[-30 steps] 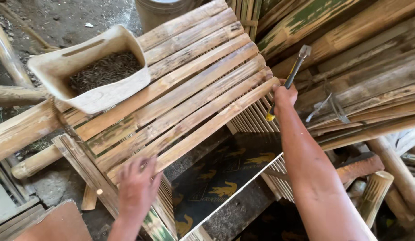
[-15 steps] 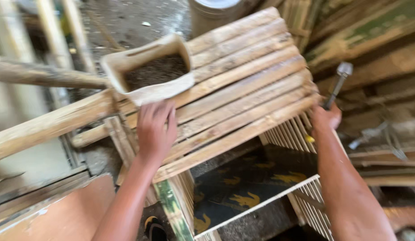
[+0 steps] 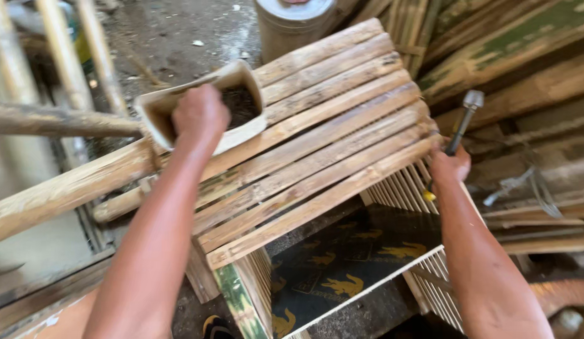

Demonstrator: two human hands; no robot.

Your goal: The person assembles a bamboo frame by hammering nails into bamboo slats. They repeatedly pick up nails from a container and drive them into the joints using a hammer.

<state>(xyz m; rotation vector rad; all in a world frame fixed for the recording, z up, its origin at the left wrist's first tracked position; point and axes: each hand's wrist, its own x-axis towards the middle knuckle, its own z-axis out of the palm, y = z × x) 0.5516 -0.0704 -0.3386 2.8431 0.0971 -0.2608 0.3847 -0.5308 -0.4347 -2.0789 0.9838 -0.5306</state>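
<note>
So the biggest thing in front of you is the slatted bamboo panel (image 3: 317, 138), a run of pale, weathered split-bamboo strips laid side by side, sitting tilted across a frame with its slats running long from lower left up toward the upper right. Under its lower edge you can see a rack of thin upright bamboo slats (image 3: 398, 191) and a dark mat with yellow animal shapes (image 3: 342, 263), but the panel covers most of what holds it up. On the upper left corner of the panel sits the cut-open plastic container (image 3: 232, 135), off-white and grubby, with something dark and loose inside, looks like small nails but it's too fine to say for sure. Its long side runs roughly left to right, open top facing up. Your left hand (image 3: 199, 116) is right over it, knuckles up, fingers curled down into the opening, so half the contents and the front rim are hidden, and you can't tell whether the fingers are pinching anything. Over at the right edge of the panel, your right hand (image 3: 450, 166) is wrapped tight around the handle of a hammer (image 3: 466, 116), which points up and slightly right, metal head at the top, dark shaft below. The bottom of the handle disappears into your fist. A thick bamboo pole (image 3: 66, 188) cuts across on the left, and it's blurry there.
</note>
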